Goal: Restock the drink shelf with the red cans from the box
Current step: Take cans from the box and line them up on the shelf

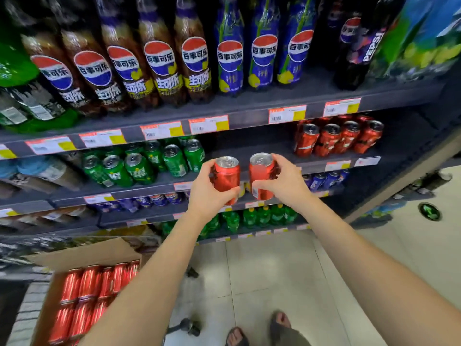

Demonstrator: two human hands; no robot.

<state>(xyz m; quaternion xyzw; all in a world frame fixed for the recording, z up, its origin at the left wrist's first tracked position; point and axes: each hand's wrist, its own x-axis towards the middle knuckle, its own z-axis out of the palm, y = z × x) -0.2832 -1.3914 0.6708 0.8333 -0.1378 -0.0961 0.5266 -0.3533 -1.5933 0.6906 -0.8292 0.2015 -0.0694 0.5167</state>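
Left hand (209, 193) clamped around one red can (226, 177), thumb across the front, can upright, tab end up. Right hand (284, 182) clamped likewise on a second red can (262, 176), fingers wrapped from the right side. The two cans sit just beside each other, apart, held in front of the shelf edge (149, 189).

Beyond them: bare shelf floor (249, 151) between the green cans (142, 163) on the left and the standing red cans (339, 138) on the right. That gap looks like the target.

Judgement: placing step in hand, many cans left. Box (82, 255) at lower left holds rows of red cans on their sides.

To do well: carry both cans in level and set them down next to the red group, bases flat on the shelf before loosening either grip. Keep clear of the price-tag strip overhead and the green cans.
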